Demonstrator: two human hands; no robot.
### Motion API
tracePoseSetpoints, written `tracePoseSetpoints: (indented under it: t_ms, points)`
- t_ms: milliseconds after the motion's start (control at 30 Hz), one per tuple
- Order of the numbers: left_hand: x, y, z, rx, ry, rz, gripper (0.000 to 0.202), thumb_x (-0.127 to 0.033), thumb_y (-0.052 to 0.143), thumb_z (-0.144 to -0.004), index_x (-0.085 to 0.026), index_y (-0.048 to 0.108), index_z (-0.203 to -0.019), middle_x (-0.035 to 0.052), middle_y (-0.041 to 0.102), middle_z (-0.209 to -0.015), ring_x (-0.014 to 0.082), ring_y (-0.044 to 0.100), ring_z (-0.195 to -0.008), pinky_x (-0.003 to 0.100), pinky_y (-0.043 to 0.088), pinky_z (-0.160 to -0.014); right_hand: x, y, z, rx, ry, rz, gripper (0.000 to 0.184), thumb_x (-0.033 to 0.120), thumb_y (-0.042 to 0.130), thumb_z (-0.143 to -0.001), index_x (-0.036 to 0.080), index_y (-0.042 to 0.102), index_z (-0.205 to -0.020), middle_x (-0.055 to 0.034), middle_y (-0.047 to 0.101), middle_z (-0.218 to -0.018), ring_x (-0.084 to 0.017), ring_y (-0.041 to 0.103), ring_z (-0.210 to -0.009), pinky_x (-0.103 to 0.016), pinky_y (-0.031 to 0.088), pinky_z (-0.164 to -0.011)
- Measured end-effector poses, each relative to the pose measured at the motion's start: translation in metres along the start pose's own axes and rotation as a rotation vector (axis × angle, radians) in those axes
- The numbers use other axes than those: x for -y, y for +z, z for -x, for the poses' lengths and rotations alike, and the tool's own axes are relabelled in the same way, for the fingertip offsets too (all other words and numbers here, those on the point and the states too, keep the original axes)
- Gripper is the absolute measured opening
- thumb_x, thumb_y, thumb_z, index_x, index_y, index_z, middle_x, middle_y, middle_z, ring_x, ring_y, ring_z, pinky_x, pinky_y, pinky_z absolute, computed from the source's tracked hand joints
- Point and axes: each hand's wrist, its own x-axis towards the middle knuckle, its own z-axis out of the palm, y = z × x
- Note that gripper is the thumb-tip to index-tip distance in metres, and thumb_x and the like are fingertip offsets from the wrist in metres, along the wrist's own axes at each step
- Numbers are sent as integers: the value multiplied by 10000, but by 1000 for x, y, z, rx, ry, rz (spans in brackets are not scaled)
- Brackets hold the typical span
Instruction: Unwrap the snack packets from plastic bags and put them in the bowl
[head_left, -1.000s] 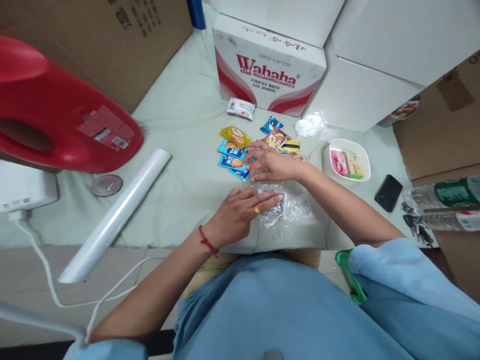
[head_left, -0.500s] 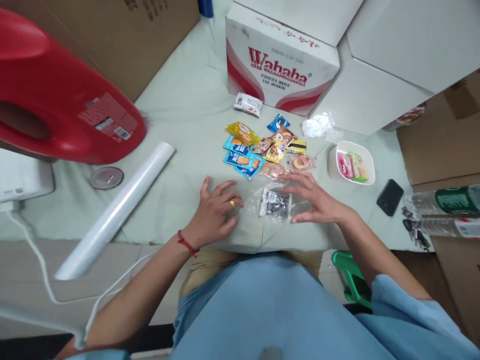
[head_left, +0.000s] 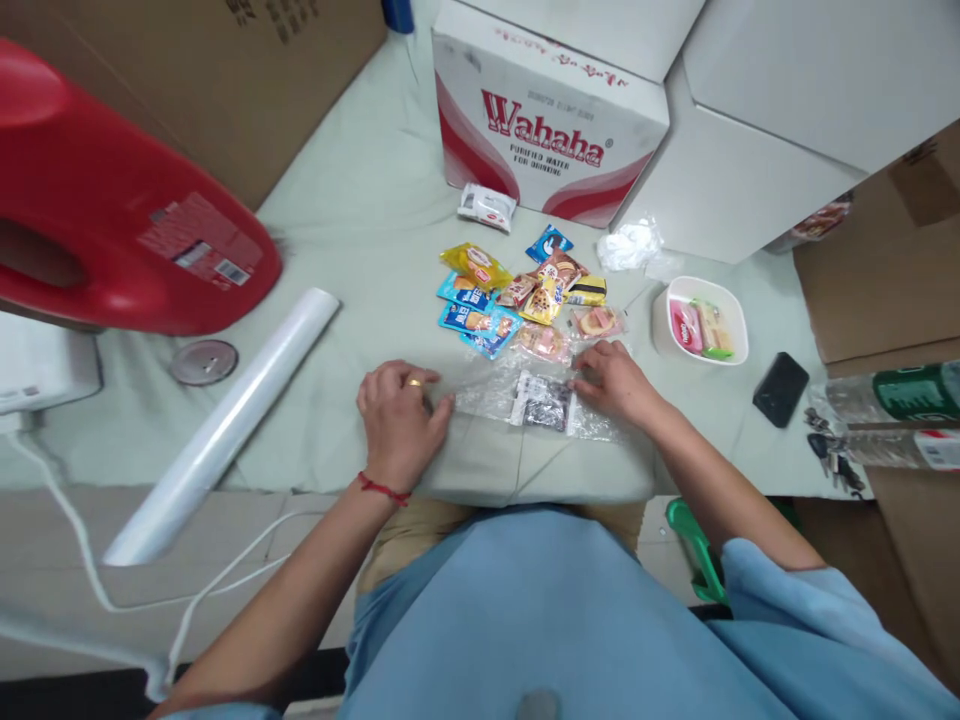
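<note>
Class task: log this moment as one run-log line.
left hand: grips clear plastic bag left edge | right hand: grips right edge | inside: black-and-white packet

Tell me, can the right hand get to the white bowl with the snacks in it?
Probably yes. The right hand touches the clear bag, and the white bowl sits close beside it with nothing in between.

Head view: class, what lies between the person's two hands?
A clear plastic bag holding a black-and-white packet lies between the left hand and the right hand, each touching one end; the head view shows it.
</note>
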Motion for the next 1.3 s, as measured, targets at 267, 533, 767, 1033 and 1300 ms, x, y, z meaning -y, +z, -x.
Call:
tracePoseSetpoints:
  t_ms: [267,533,767,1033,1300]
  points:
    - [-27,-27,26,-486,248,-61,375,-146,576,-890,-294,694,-1215,96,672,-1202,317,576,-1117,560,401,-1019,10,-6,-43,-134,7,42,539,332,628,-938,136,578,-1437,-197,653,-1320,-369,543,-1208,-491,421,-1066]
    - [-78,24,14,268,586,-102,520,-111,459,-963,-304,670,-1397,33,707,-1431,256,629,-1018,452,404,-861,22,-10,-64,49,16,-57,269,161,580,-910,140,775,-1094,-59,721,-826,-231,637,-822,-331,454,-822]
    - [-63,42,15,231,462,-38,332,-144,523,-961,-232,788,-1140,68,767,-1301,276,616,-988,461,475,-836,50,15,13,104,-312,94,404,179,503,-1031,272,692,-1375,-72,690,-950,-220,600,-885,-298,414,-725]
    - [-30,22,2,-140,-58,367,266,-233,447,-995,-233,708,-943,50,769,-1045,209,673,-1034,399,543,-982,65,43,39,137,-365,262,549,140,500,-1026,310,544,-1546,-102,656,-1041,-270,564,-954,-372,443,-750]
    - [-41,22,-6,88,-99,38,335,-450,713,-835,-196,712,-1053,207,543,-1499,453,349,-1508,685,316,-1197,68,39,43,131,-318,142,504,194,534,-1045,271,551,-1544,-115,625,-1069,-269,527,-976,-383,482,-823]
